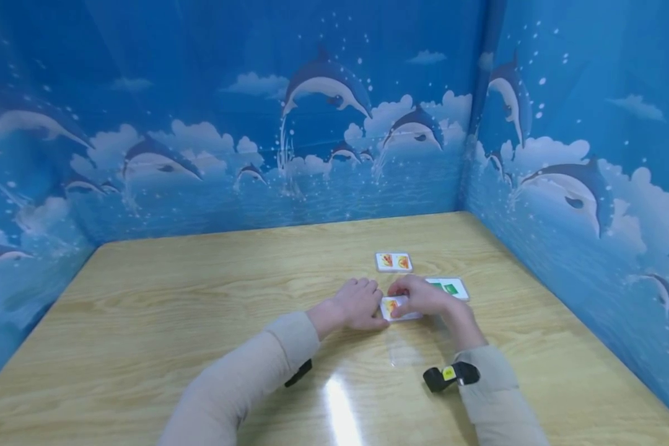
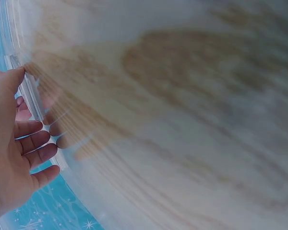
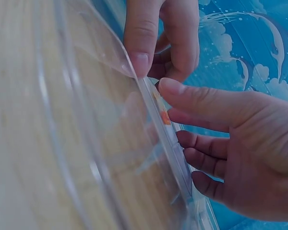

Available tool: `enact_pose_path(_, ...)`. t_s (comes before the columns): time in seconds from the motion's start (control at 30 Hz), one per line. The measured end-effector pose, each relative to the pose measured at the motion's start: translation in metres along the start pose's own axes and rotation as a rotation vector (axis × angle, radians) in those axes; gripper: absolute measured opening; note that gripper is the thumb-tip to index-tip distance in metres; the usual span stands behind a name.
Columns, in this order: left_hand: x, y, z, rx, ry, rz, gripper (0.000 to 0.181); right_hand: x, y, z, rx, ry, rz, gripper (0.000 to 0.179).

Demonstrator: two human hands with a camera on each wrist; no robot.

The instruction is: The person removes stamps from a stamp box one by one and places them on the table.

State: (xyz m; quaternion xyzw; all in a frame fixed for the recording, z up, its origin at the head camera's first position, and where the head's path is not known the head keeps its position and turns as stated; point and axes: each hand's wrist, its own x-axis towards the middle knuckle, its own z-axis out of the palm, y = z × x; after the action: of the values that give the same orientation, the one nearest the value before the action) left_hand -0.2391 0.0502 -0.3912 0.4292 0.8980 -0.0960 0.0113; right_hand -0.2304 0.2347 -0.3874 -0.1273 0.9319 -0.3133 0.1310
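Observation:
Both hands are at a flat clear plastic card case with an orange picture, lying on the wooden table. My left hand holds its left end, thumb at the near corner and fingers beside the end. In the left wrist view that thumb touches the clear edge. My right hand grips the case from above, thumb toward the near side and curled index finger toward the far side, covering its right part. In the right wrist view the orange picture shows between the hands, with the right fingertips against the case edge.
A second flat case with orange pictures lies farther back. One with green pictures sits right of my right hand, partly hidden by it. A transparent plastic piece lies nearer. Blue dolphin curtains border the table.

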Motion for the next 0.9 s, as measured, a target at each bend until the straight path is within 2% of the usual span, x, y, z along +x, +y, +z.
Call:
enact_pose_path(0.3,-0.0018,0.0007,-0.0007,0.018,0.010,0.007,0.065,-0.0019,-0.0031,-0.0001,-0.041,-0.008,-0.006,0.050)
enact_pose_path(0.53,-0.0018,0.0007,-0.0005,0.022,0.011,0.007,0.066,-0.0001,-0.0031,0.0006,-0.072,-0.019,0.018,0.052)
enact_pose_path(0.9,0.0012,0.0004,0.0021,0.023,0.013,0.005,0.064,0.0044,0.0015,0.0023,-0.047,-0.011,0.027,0.049)
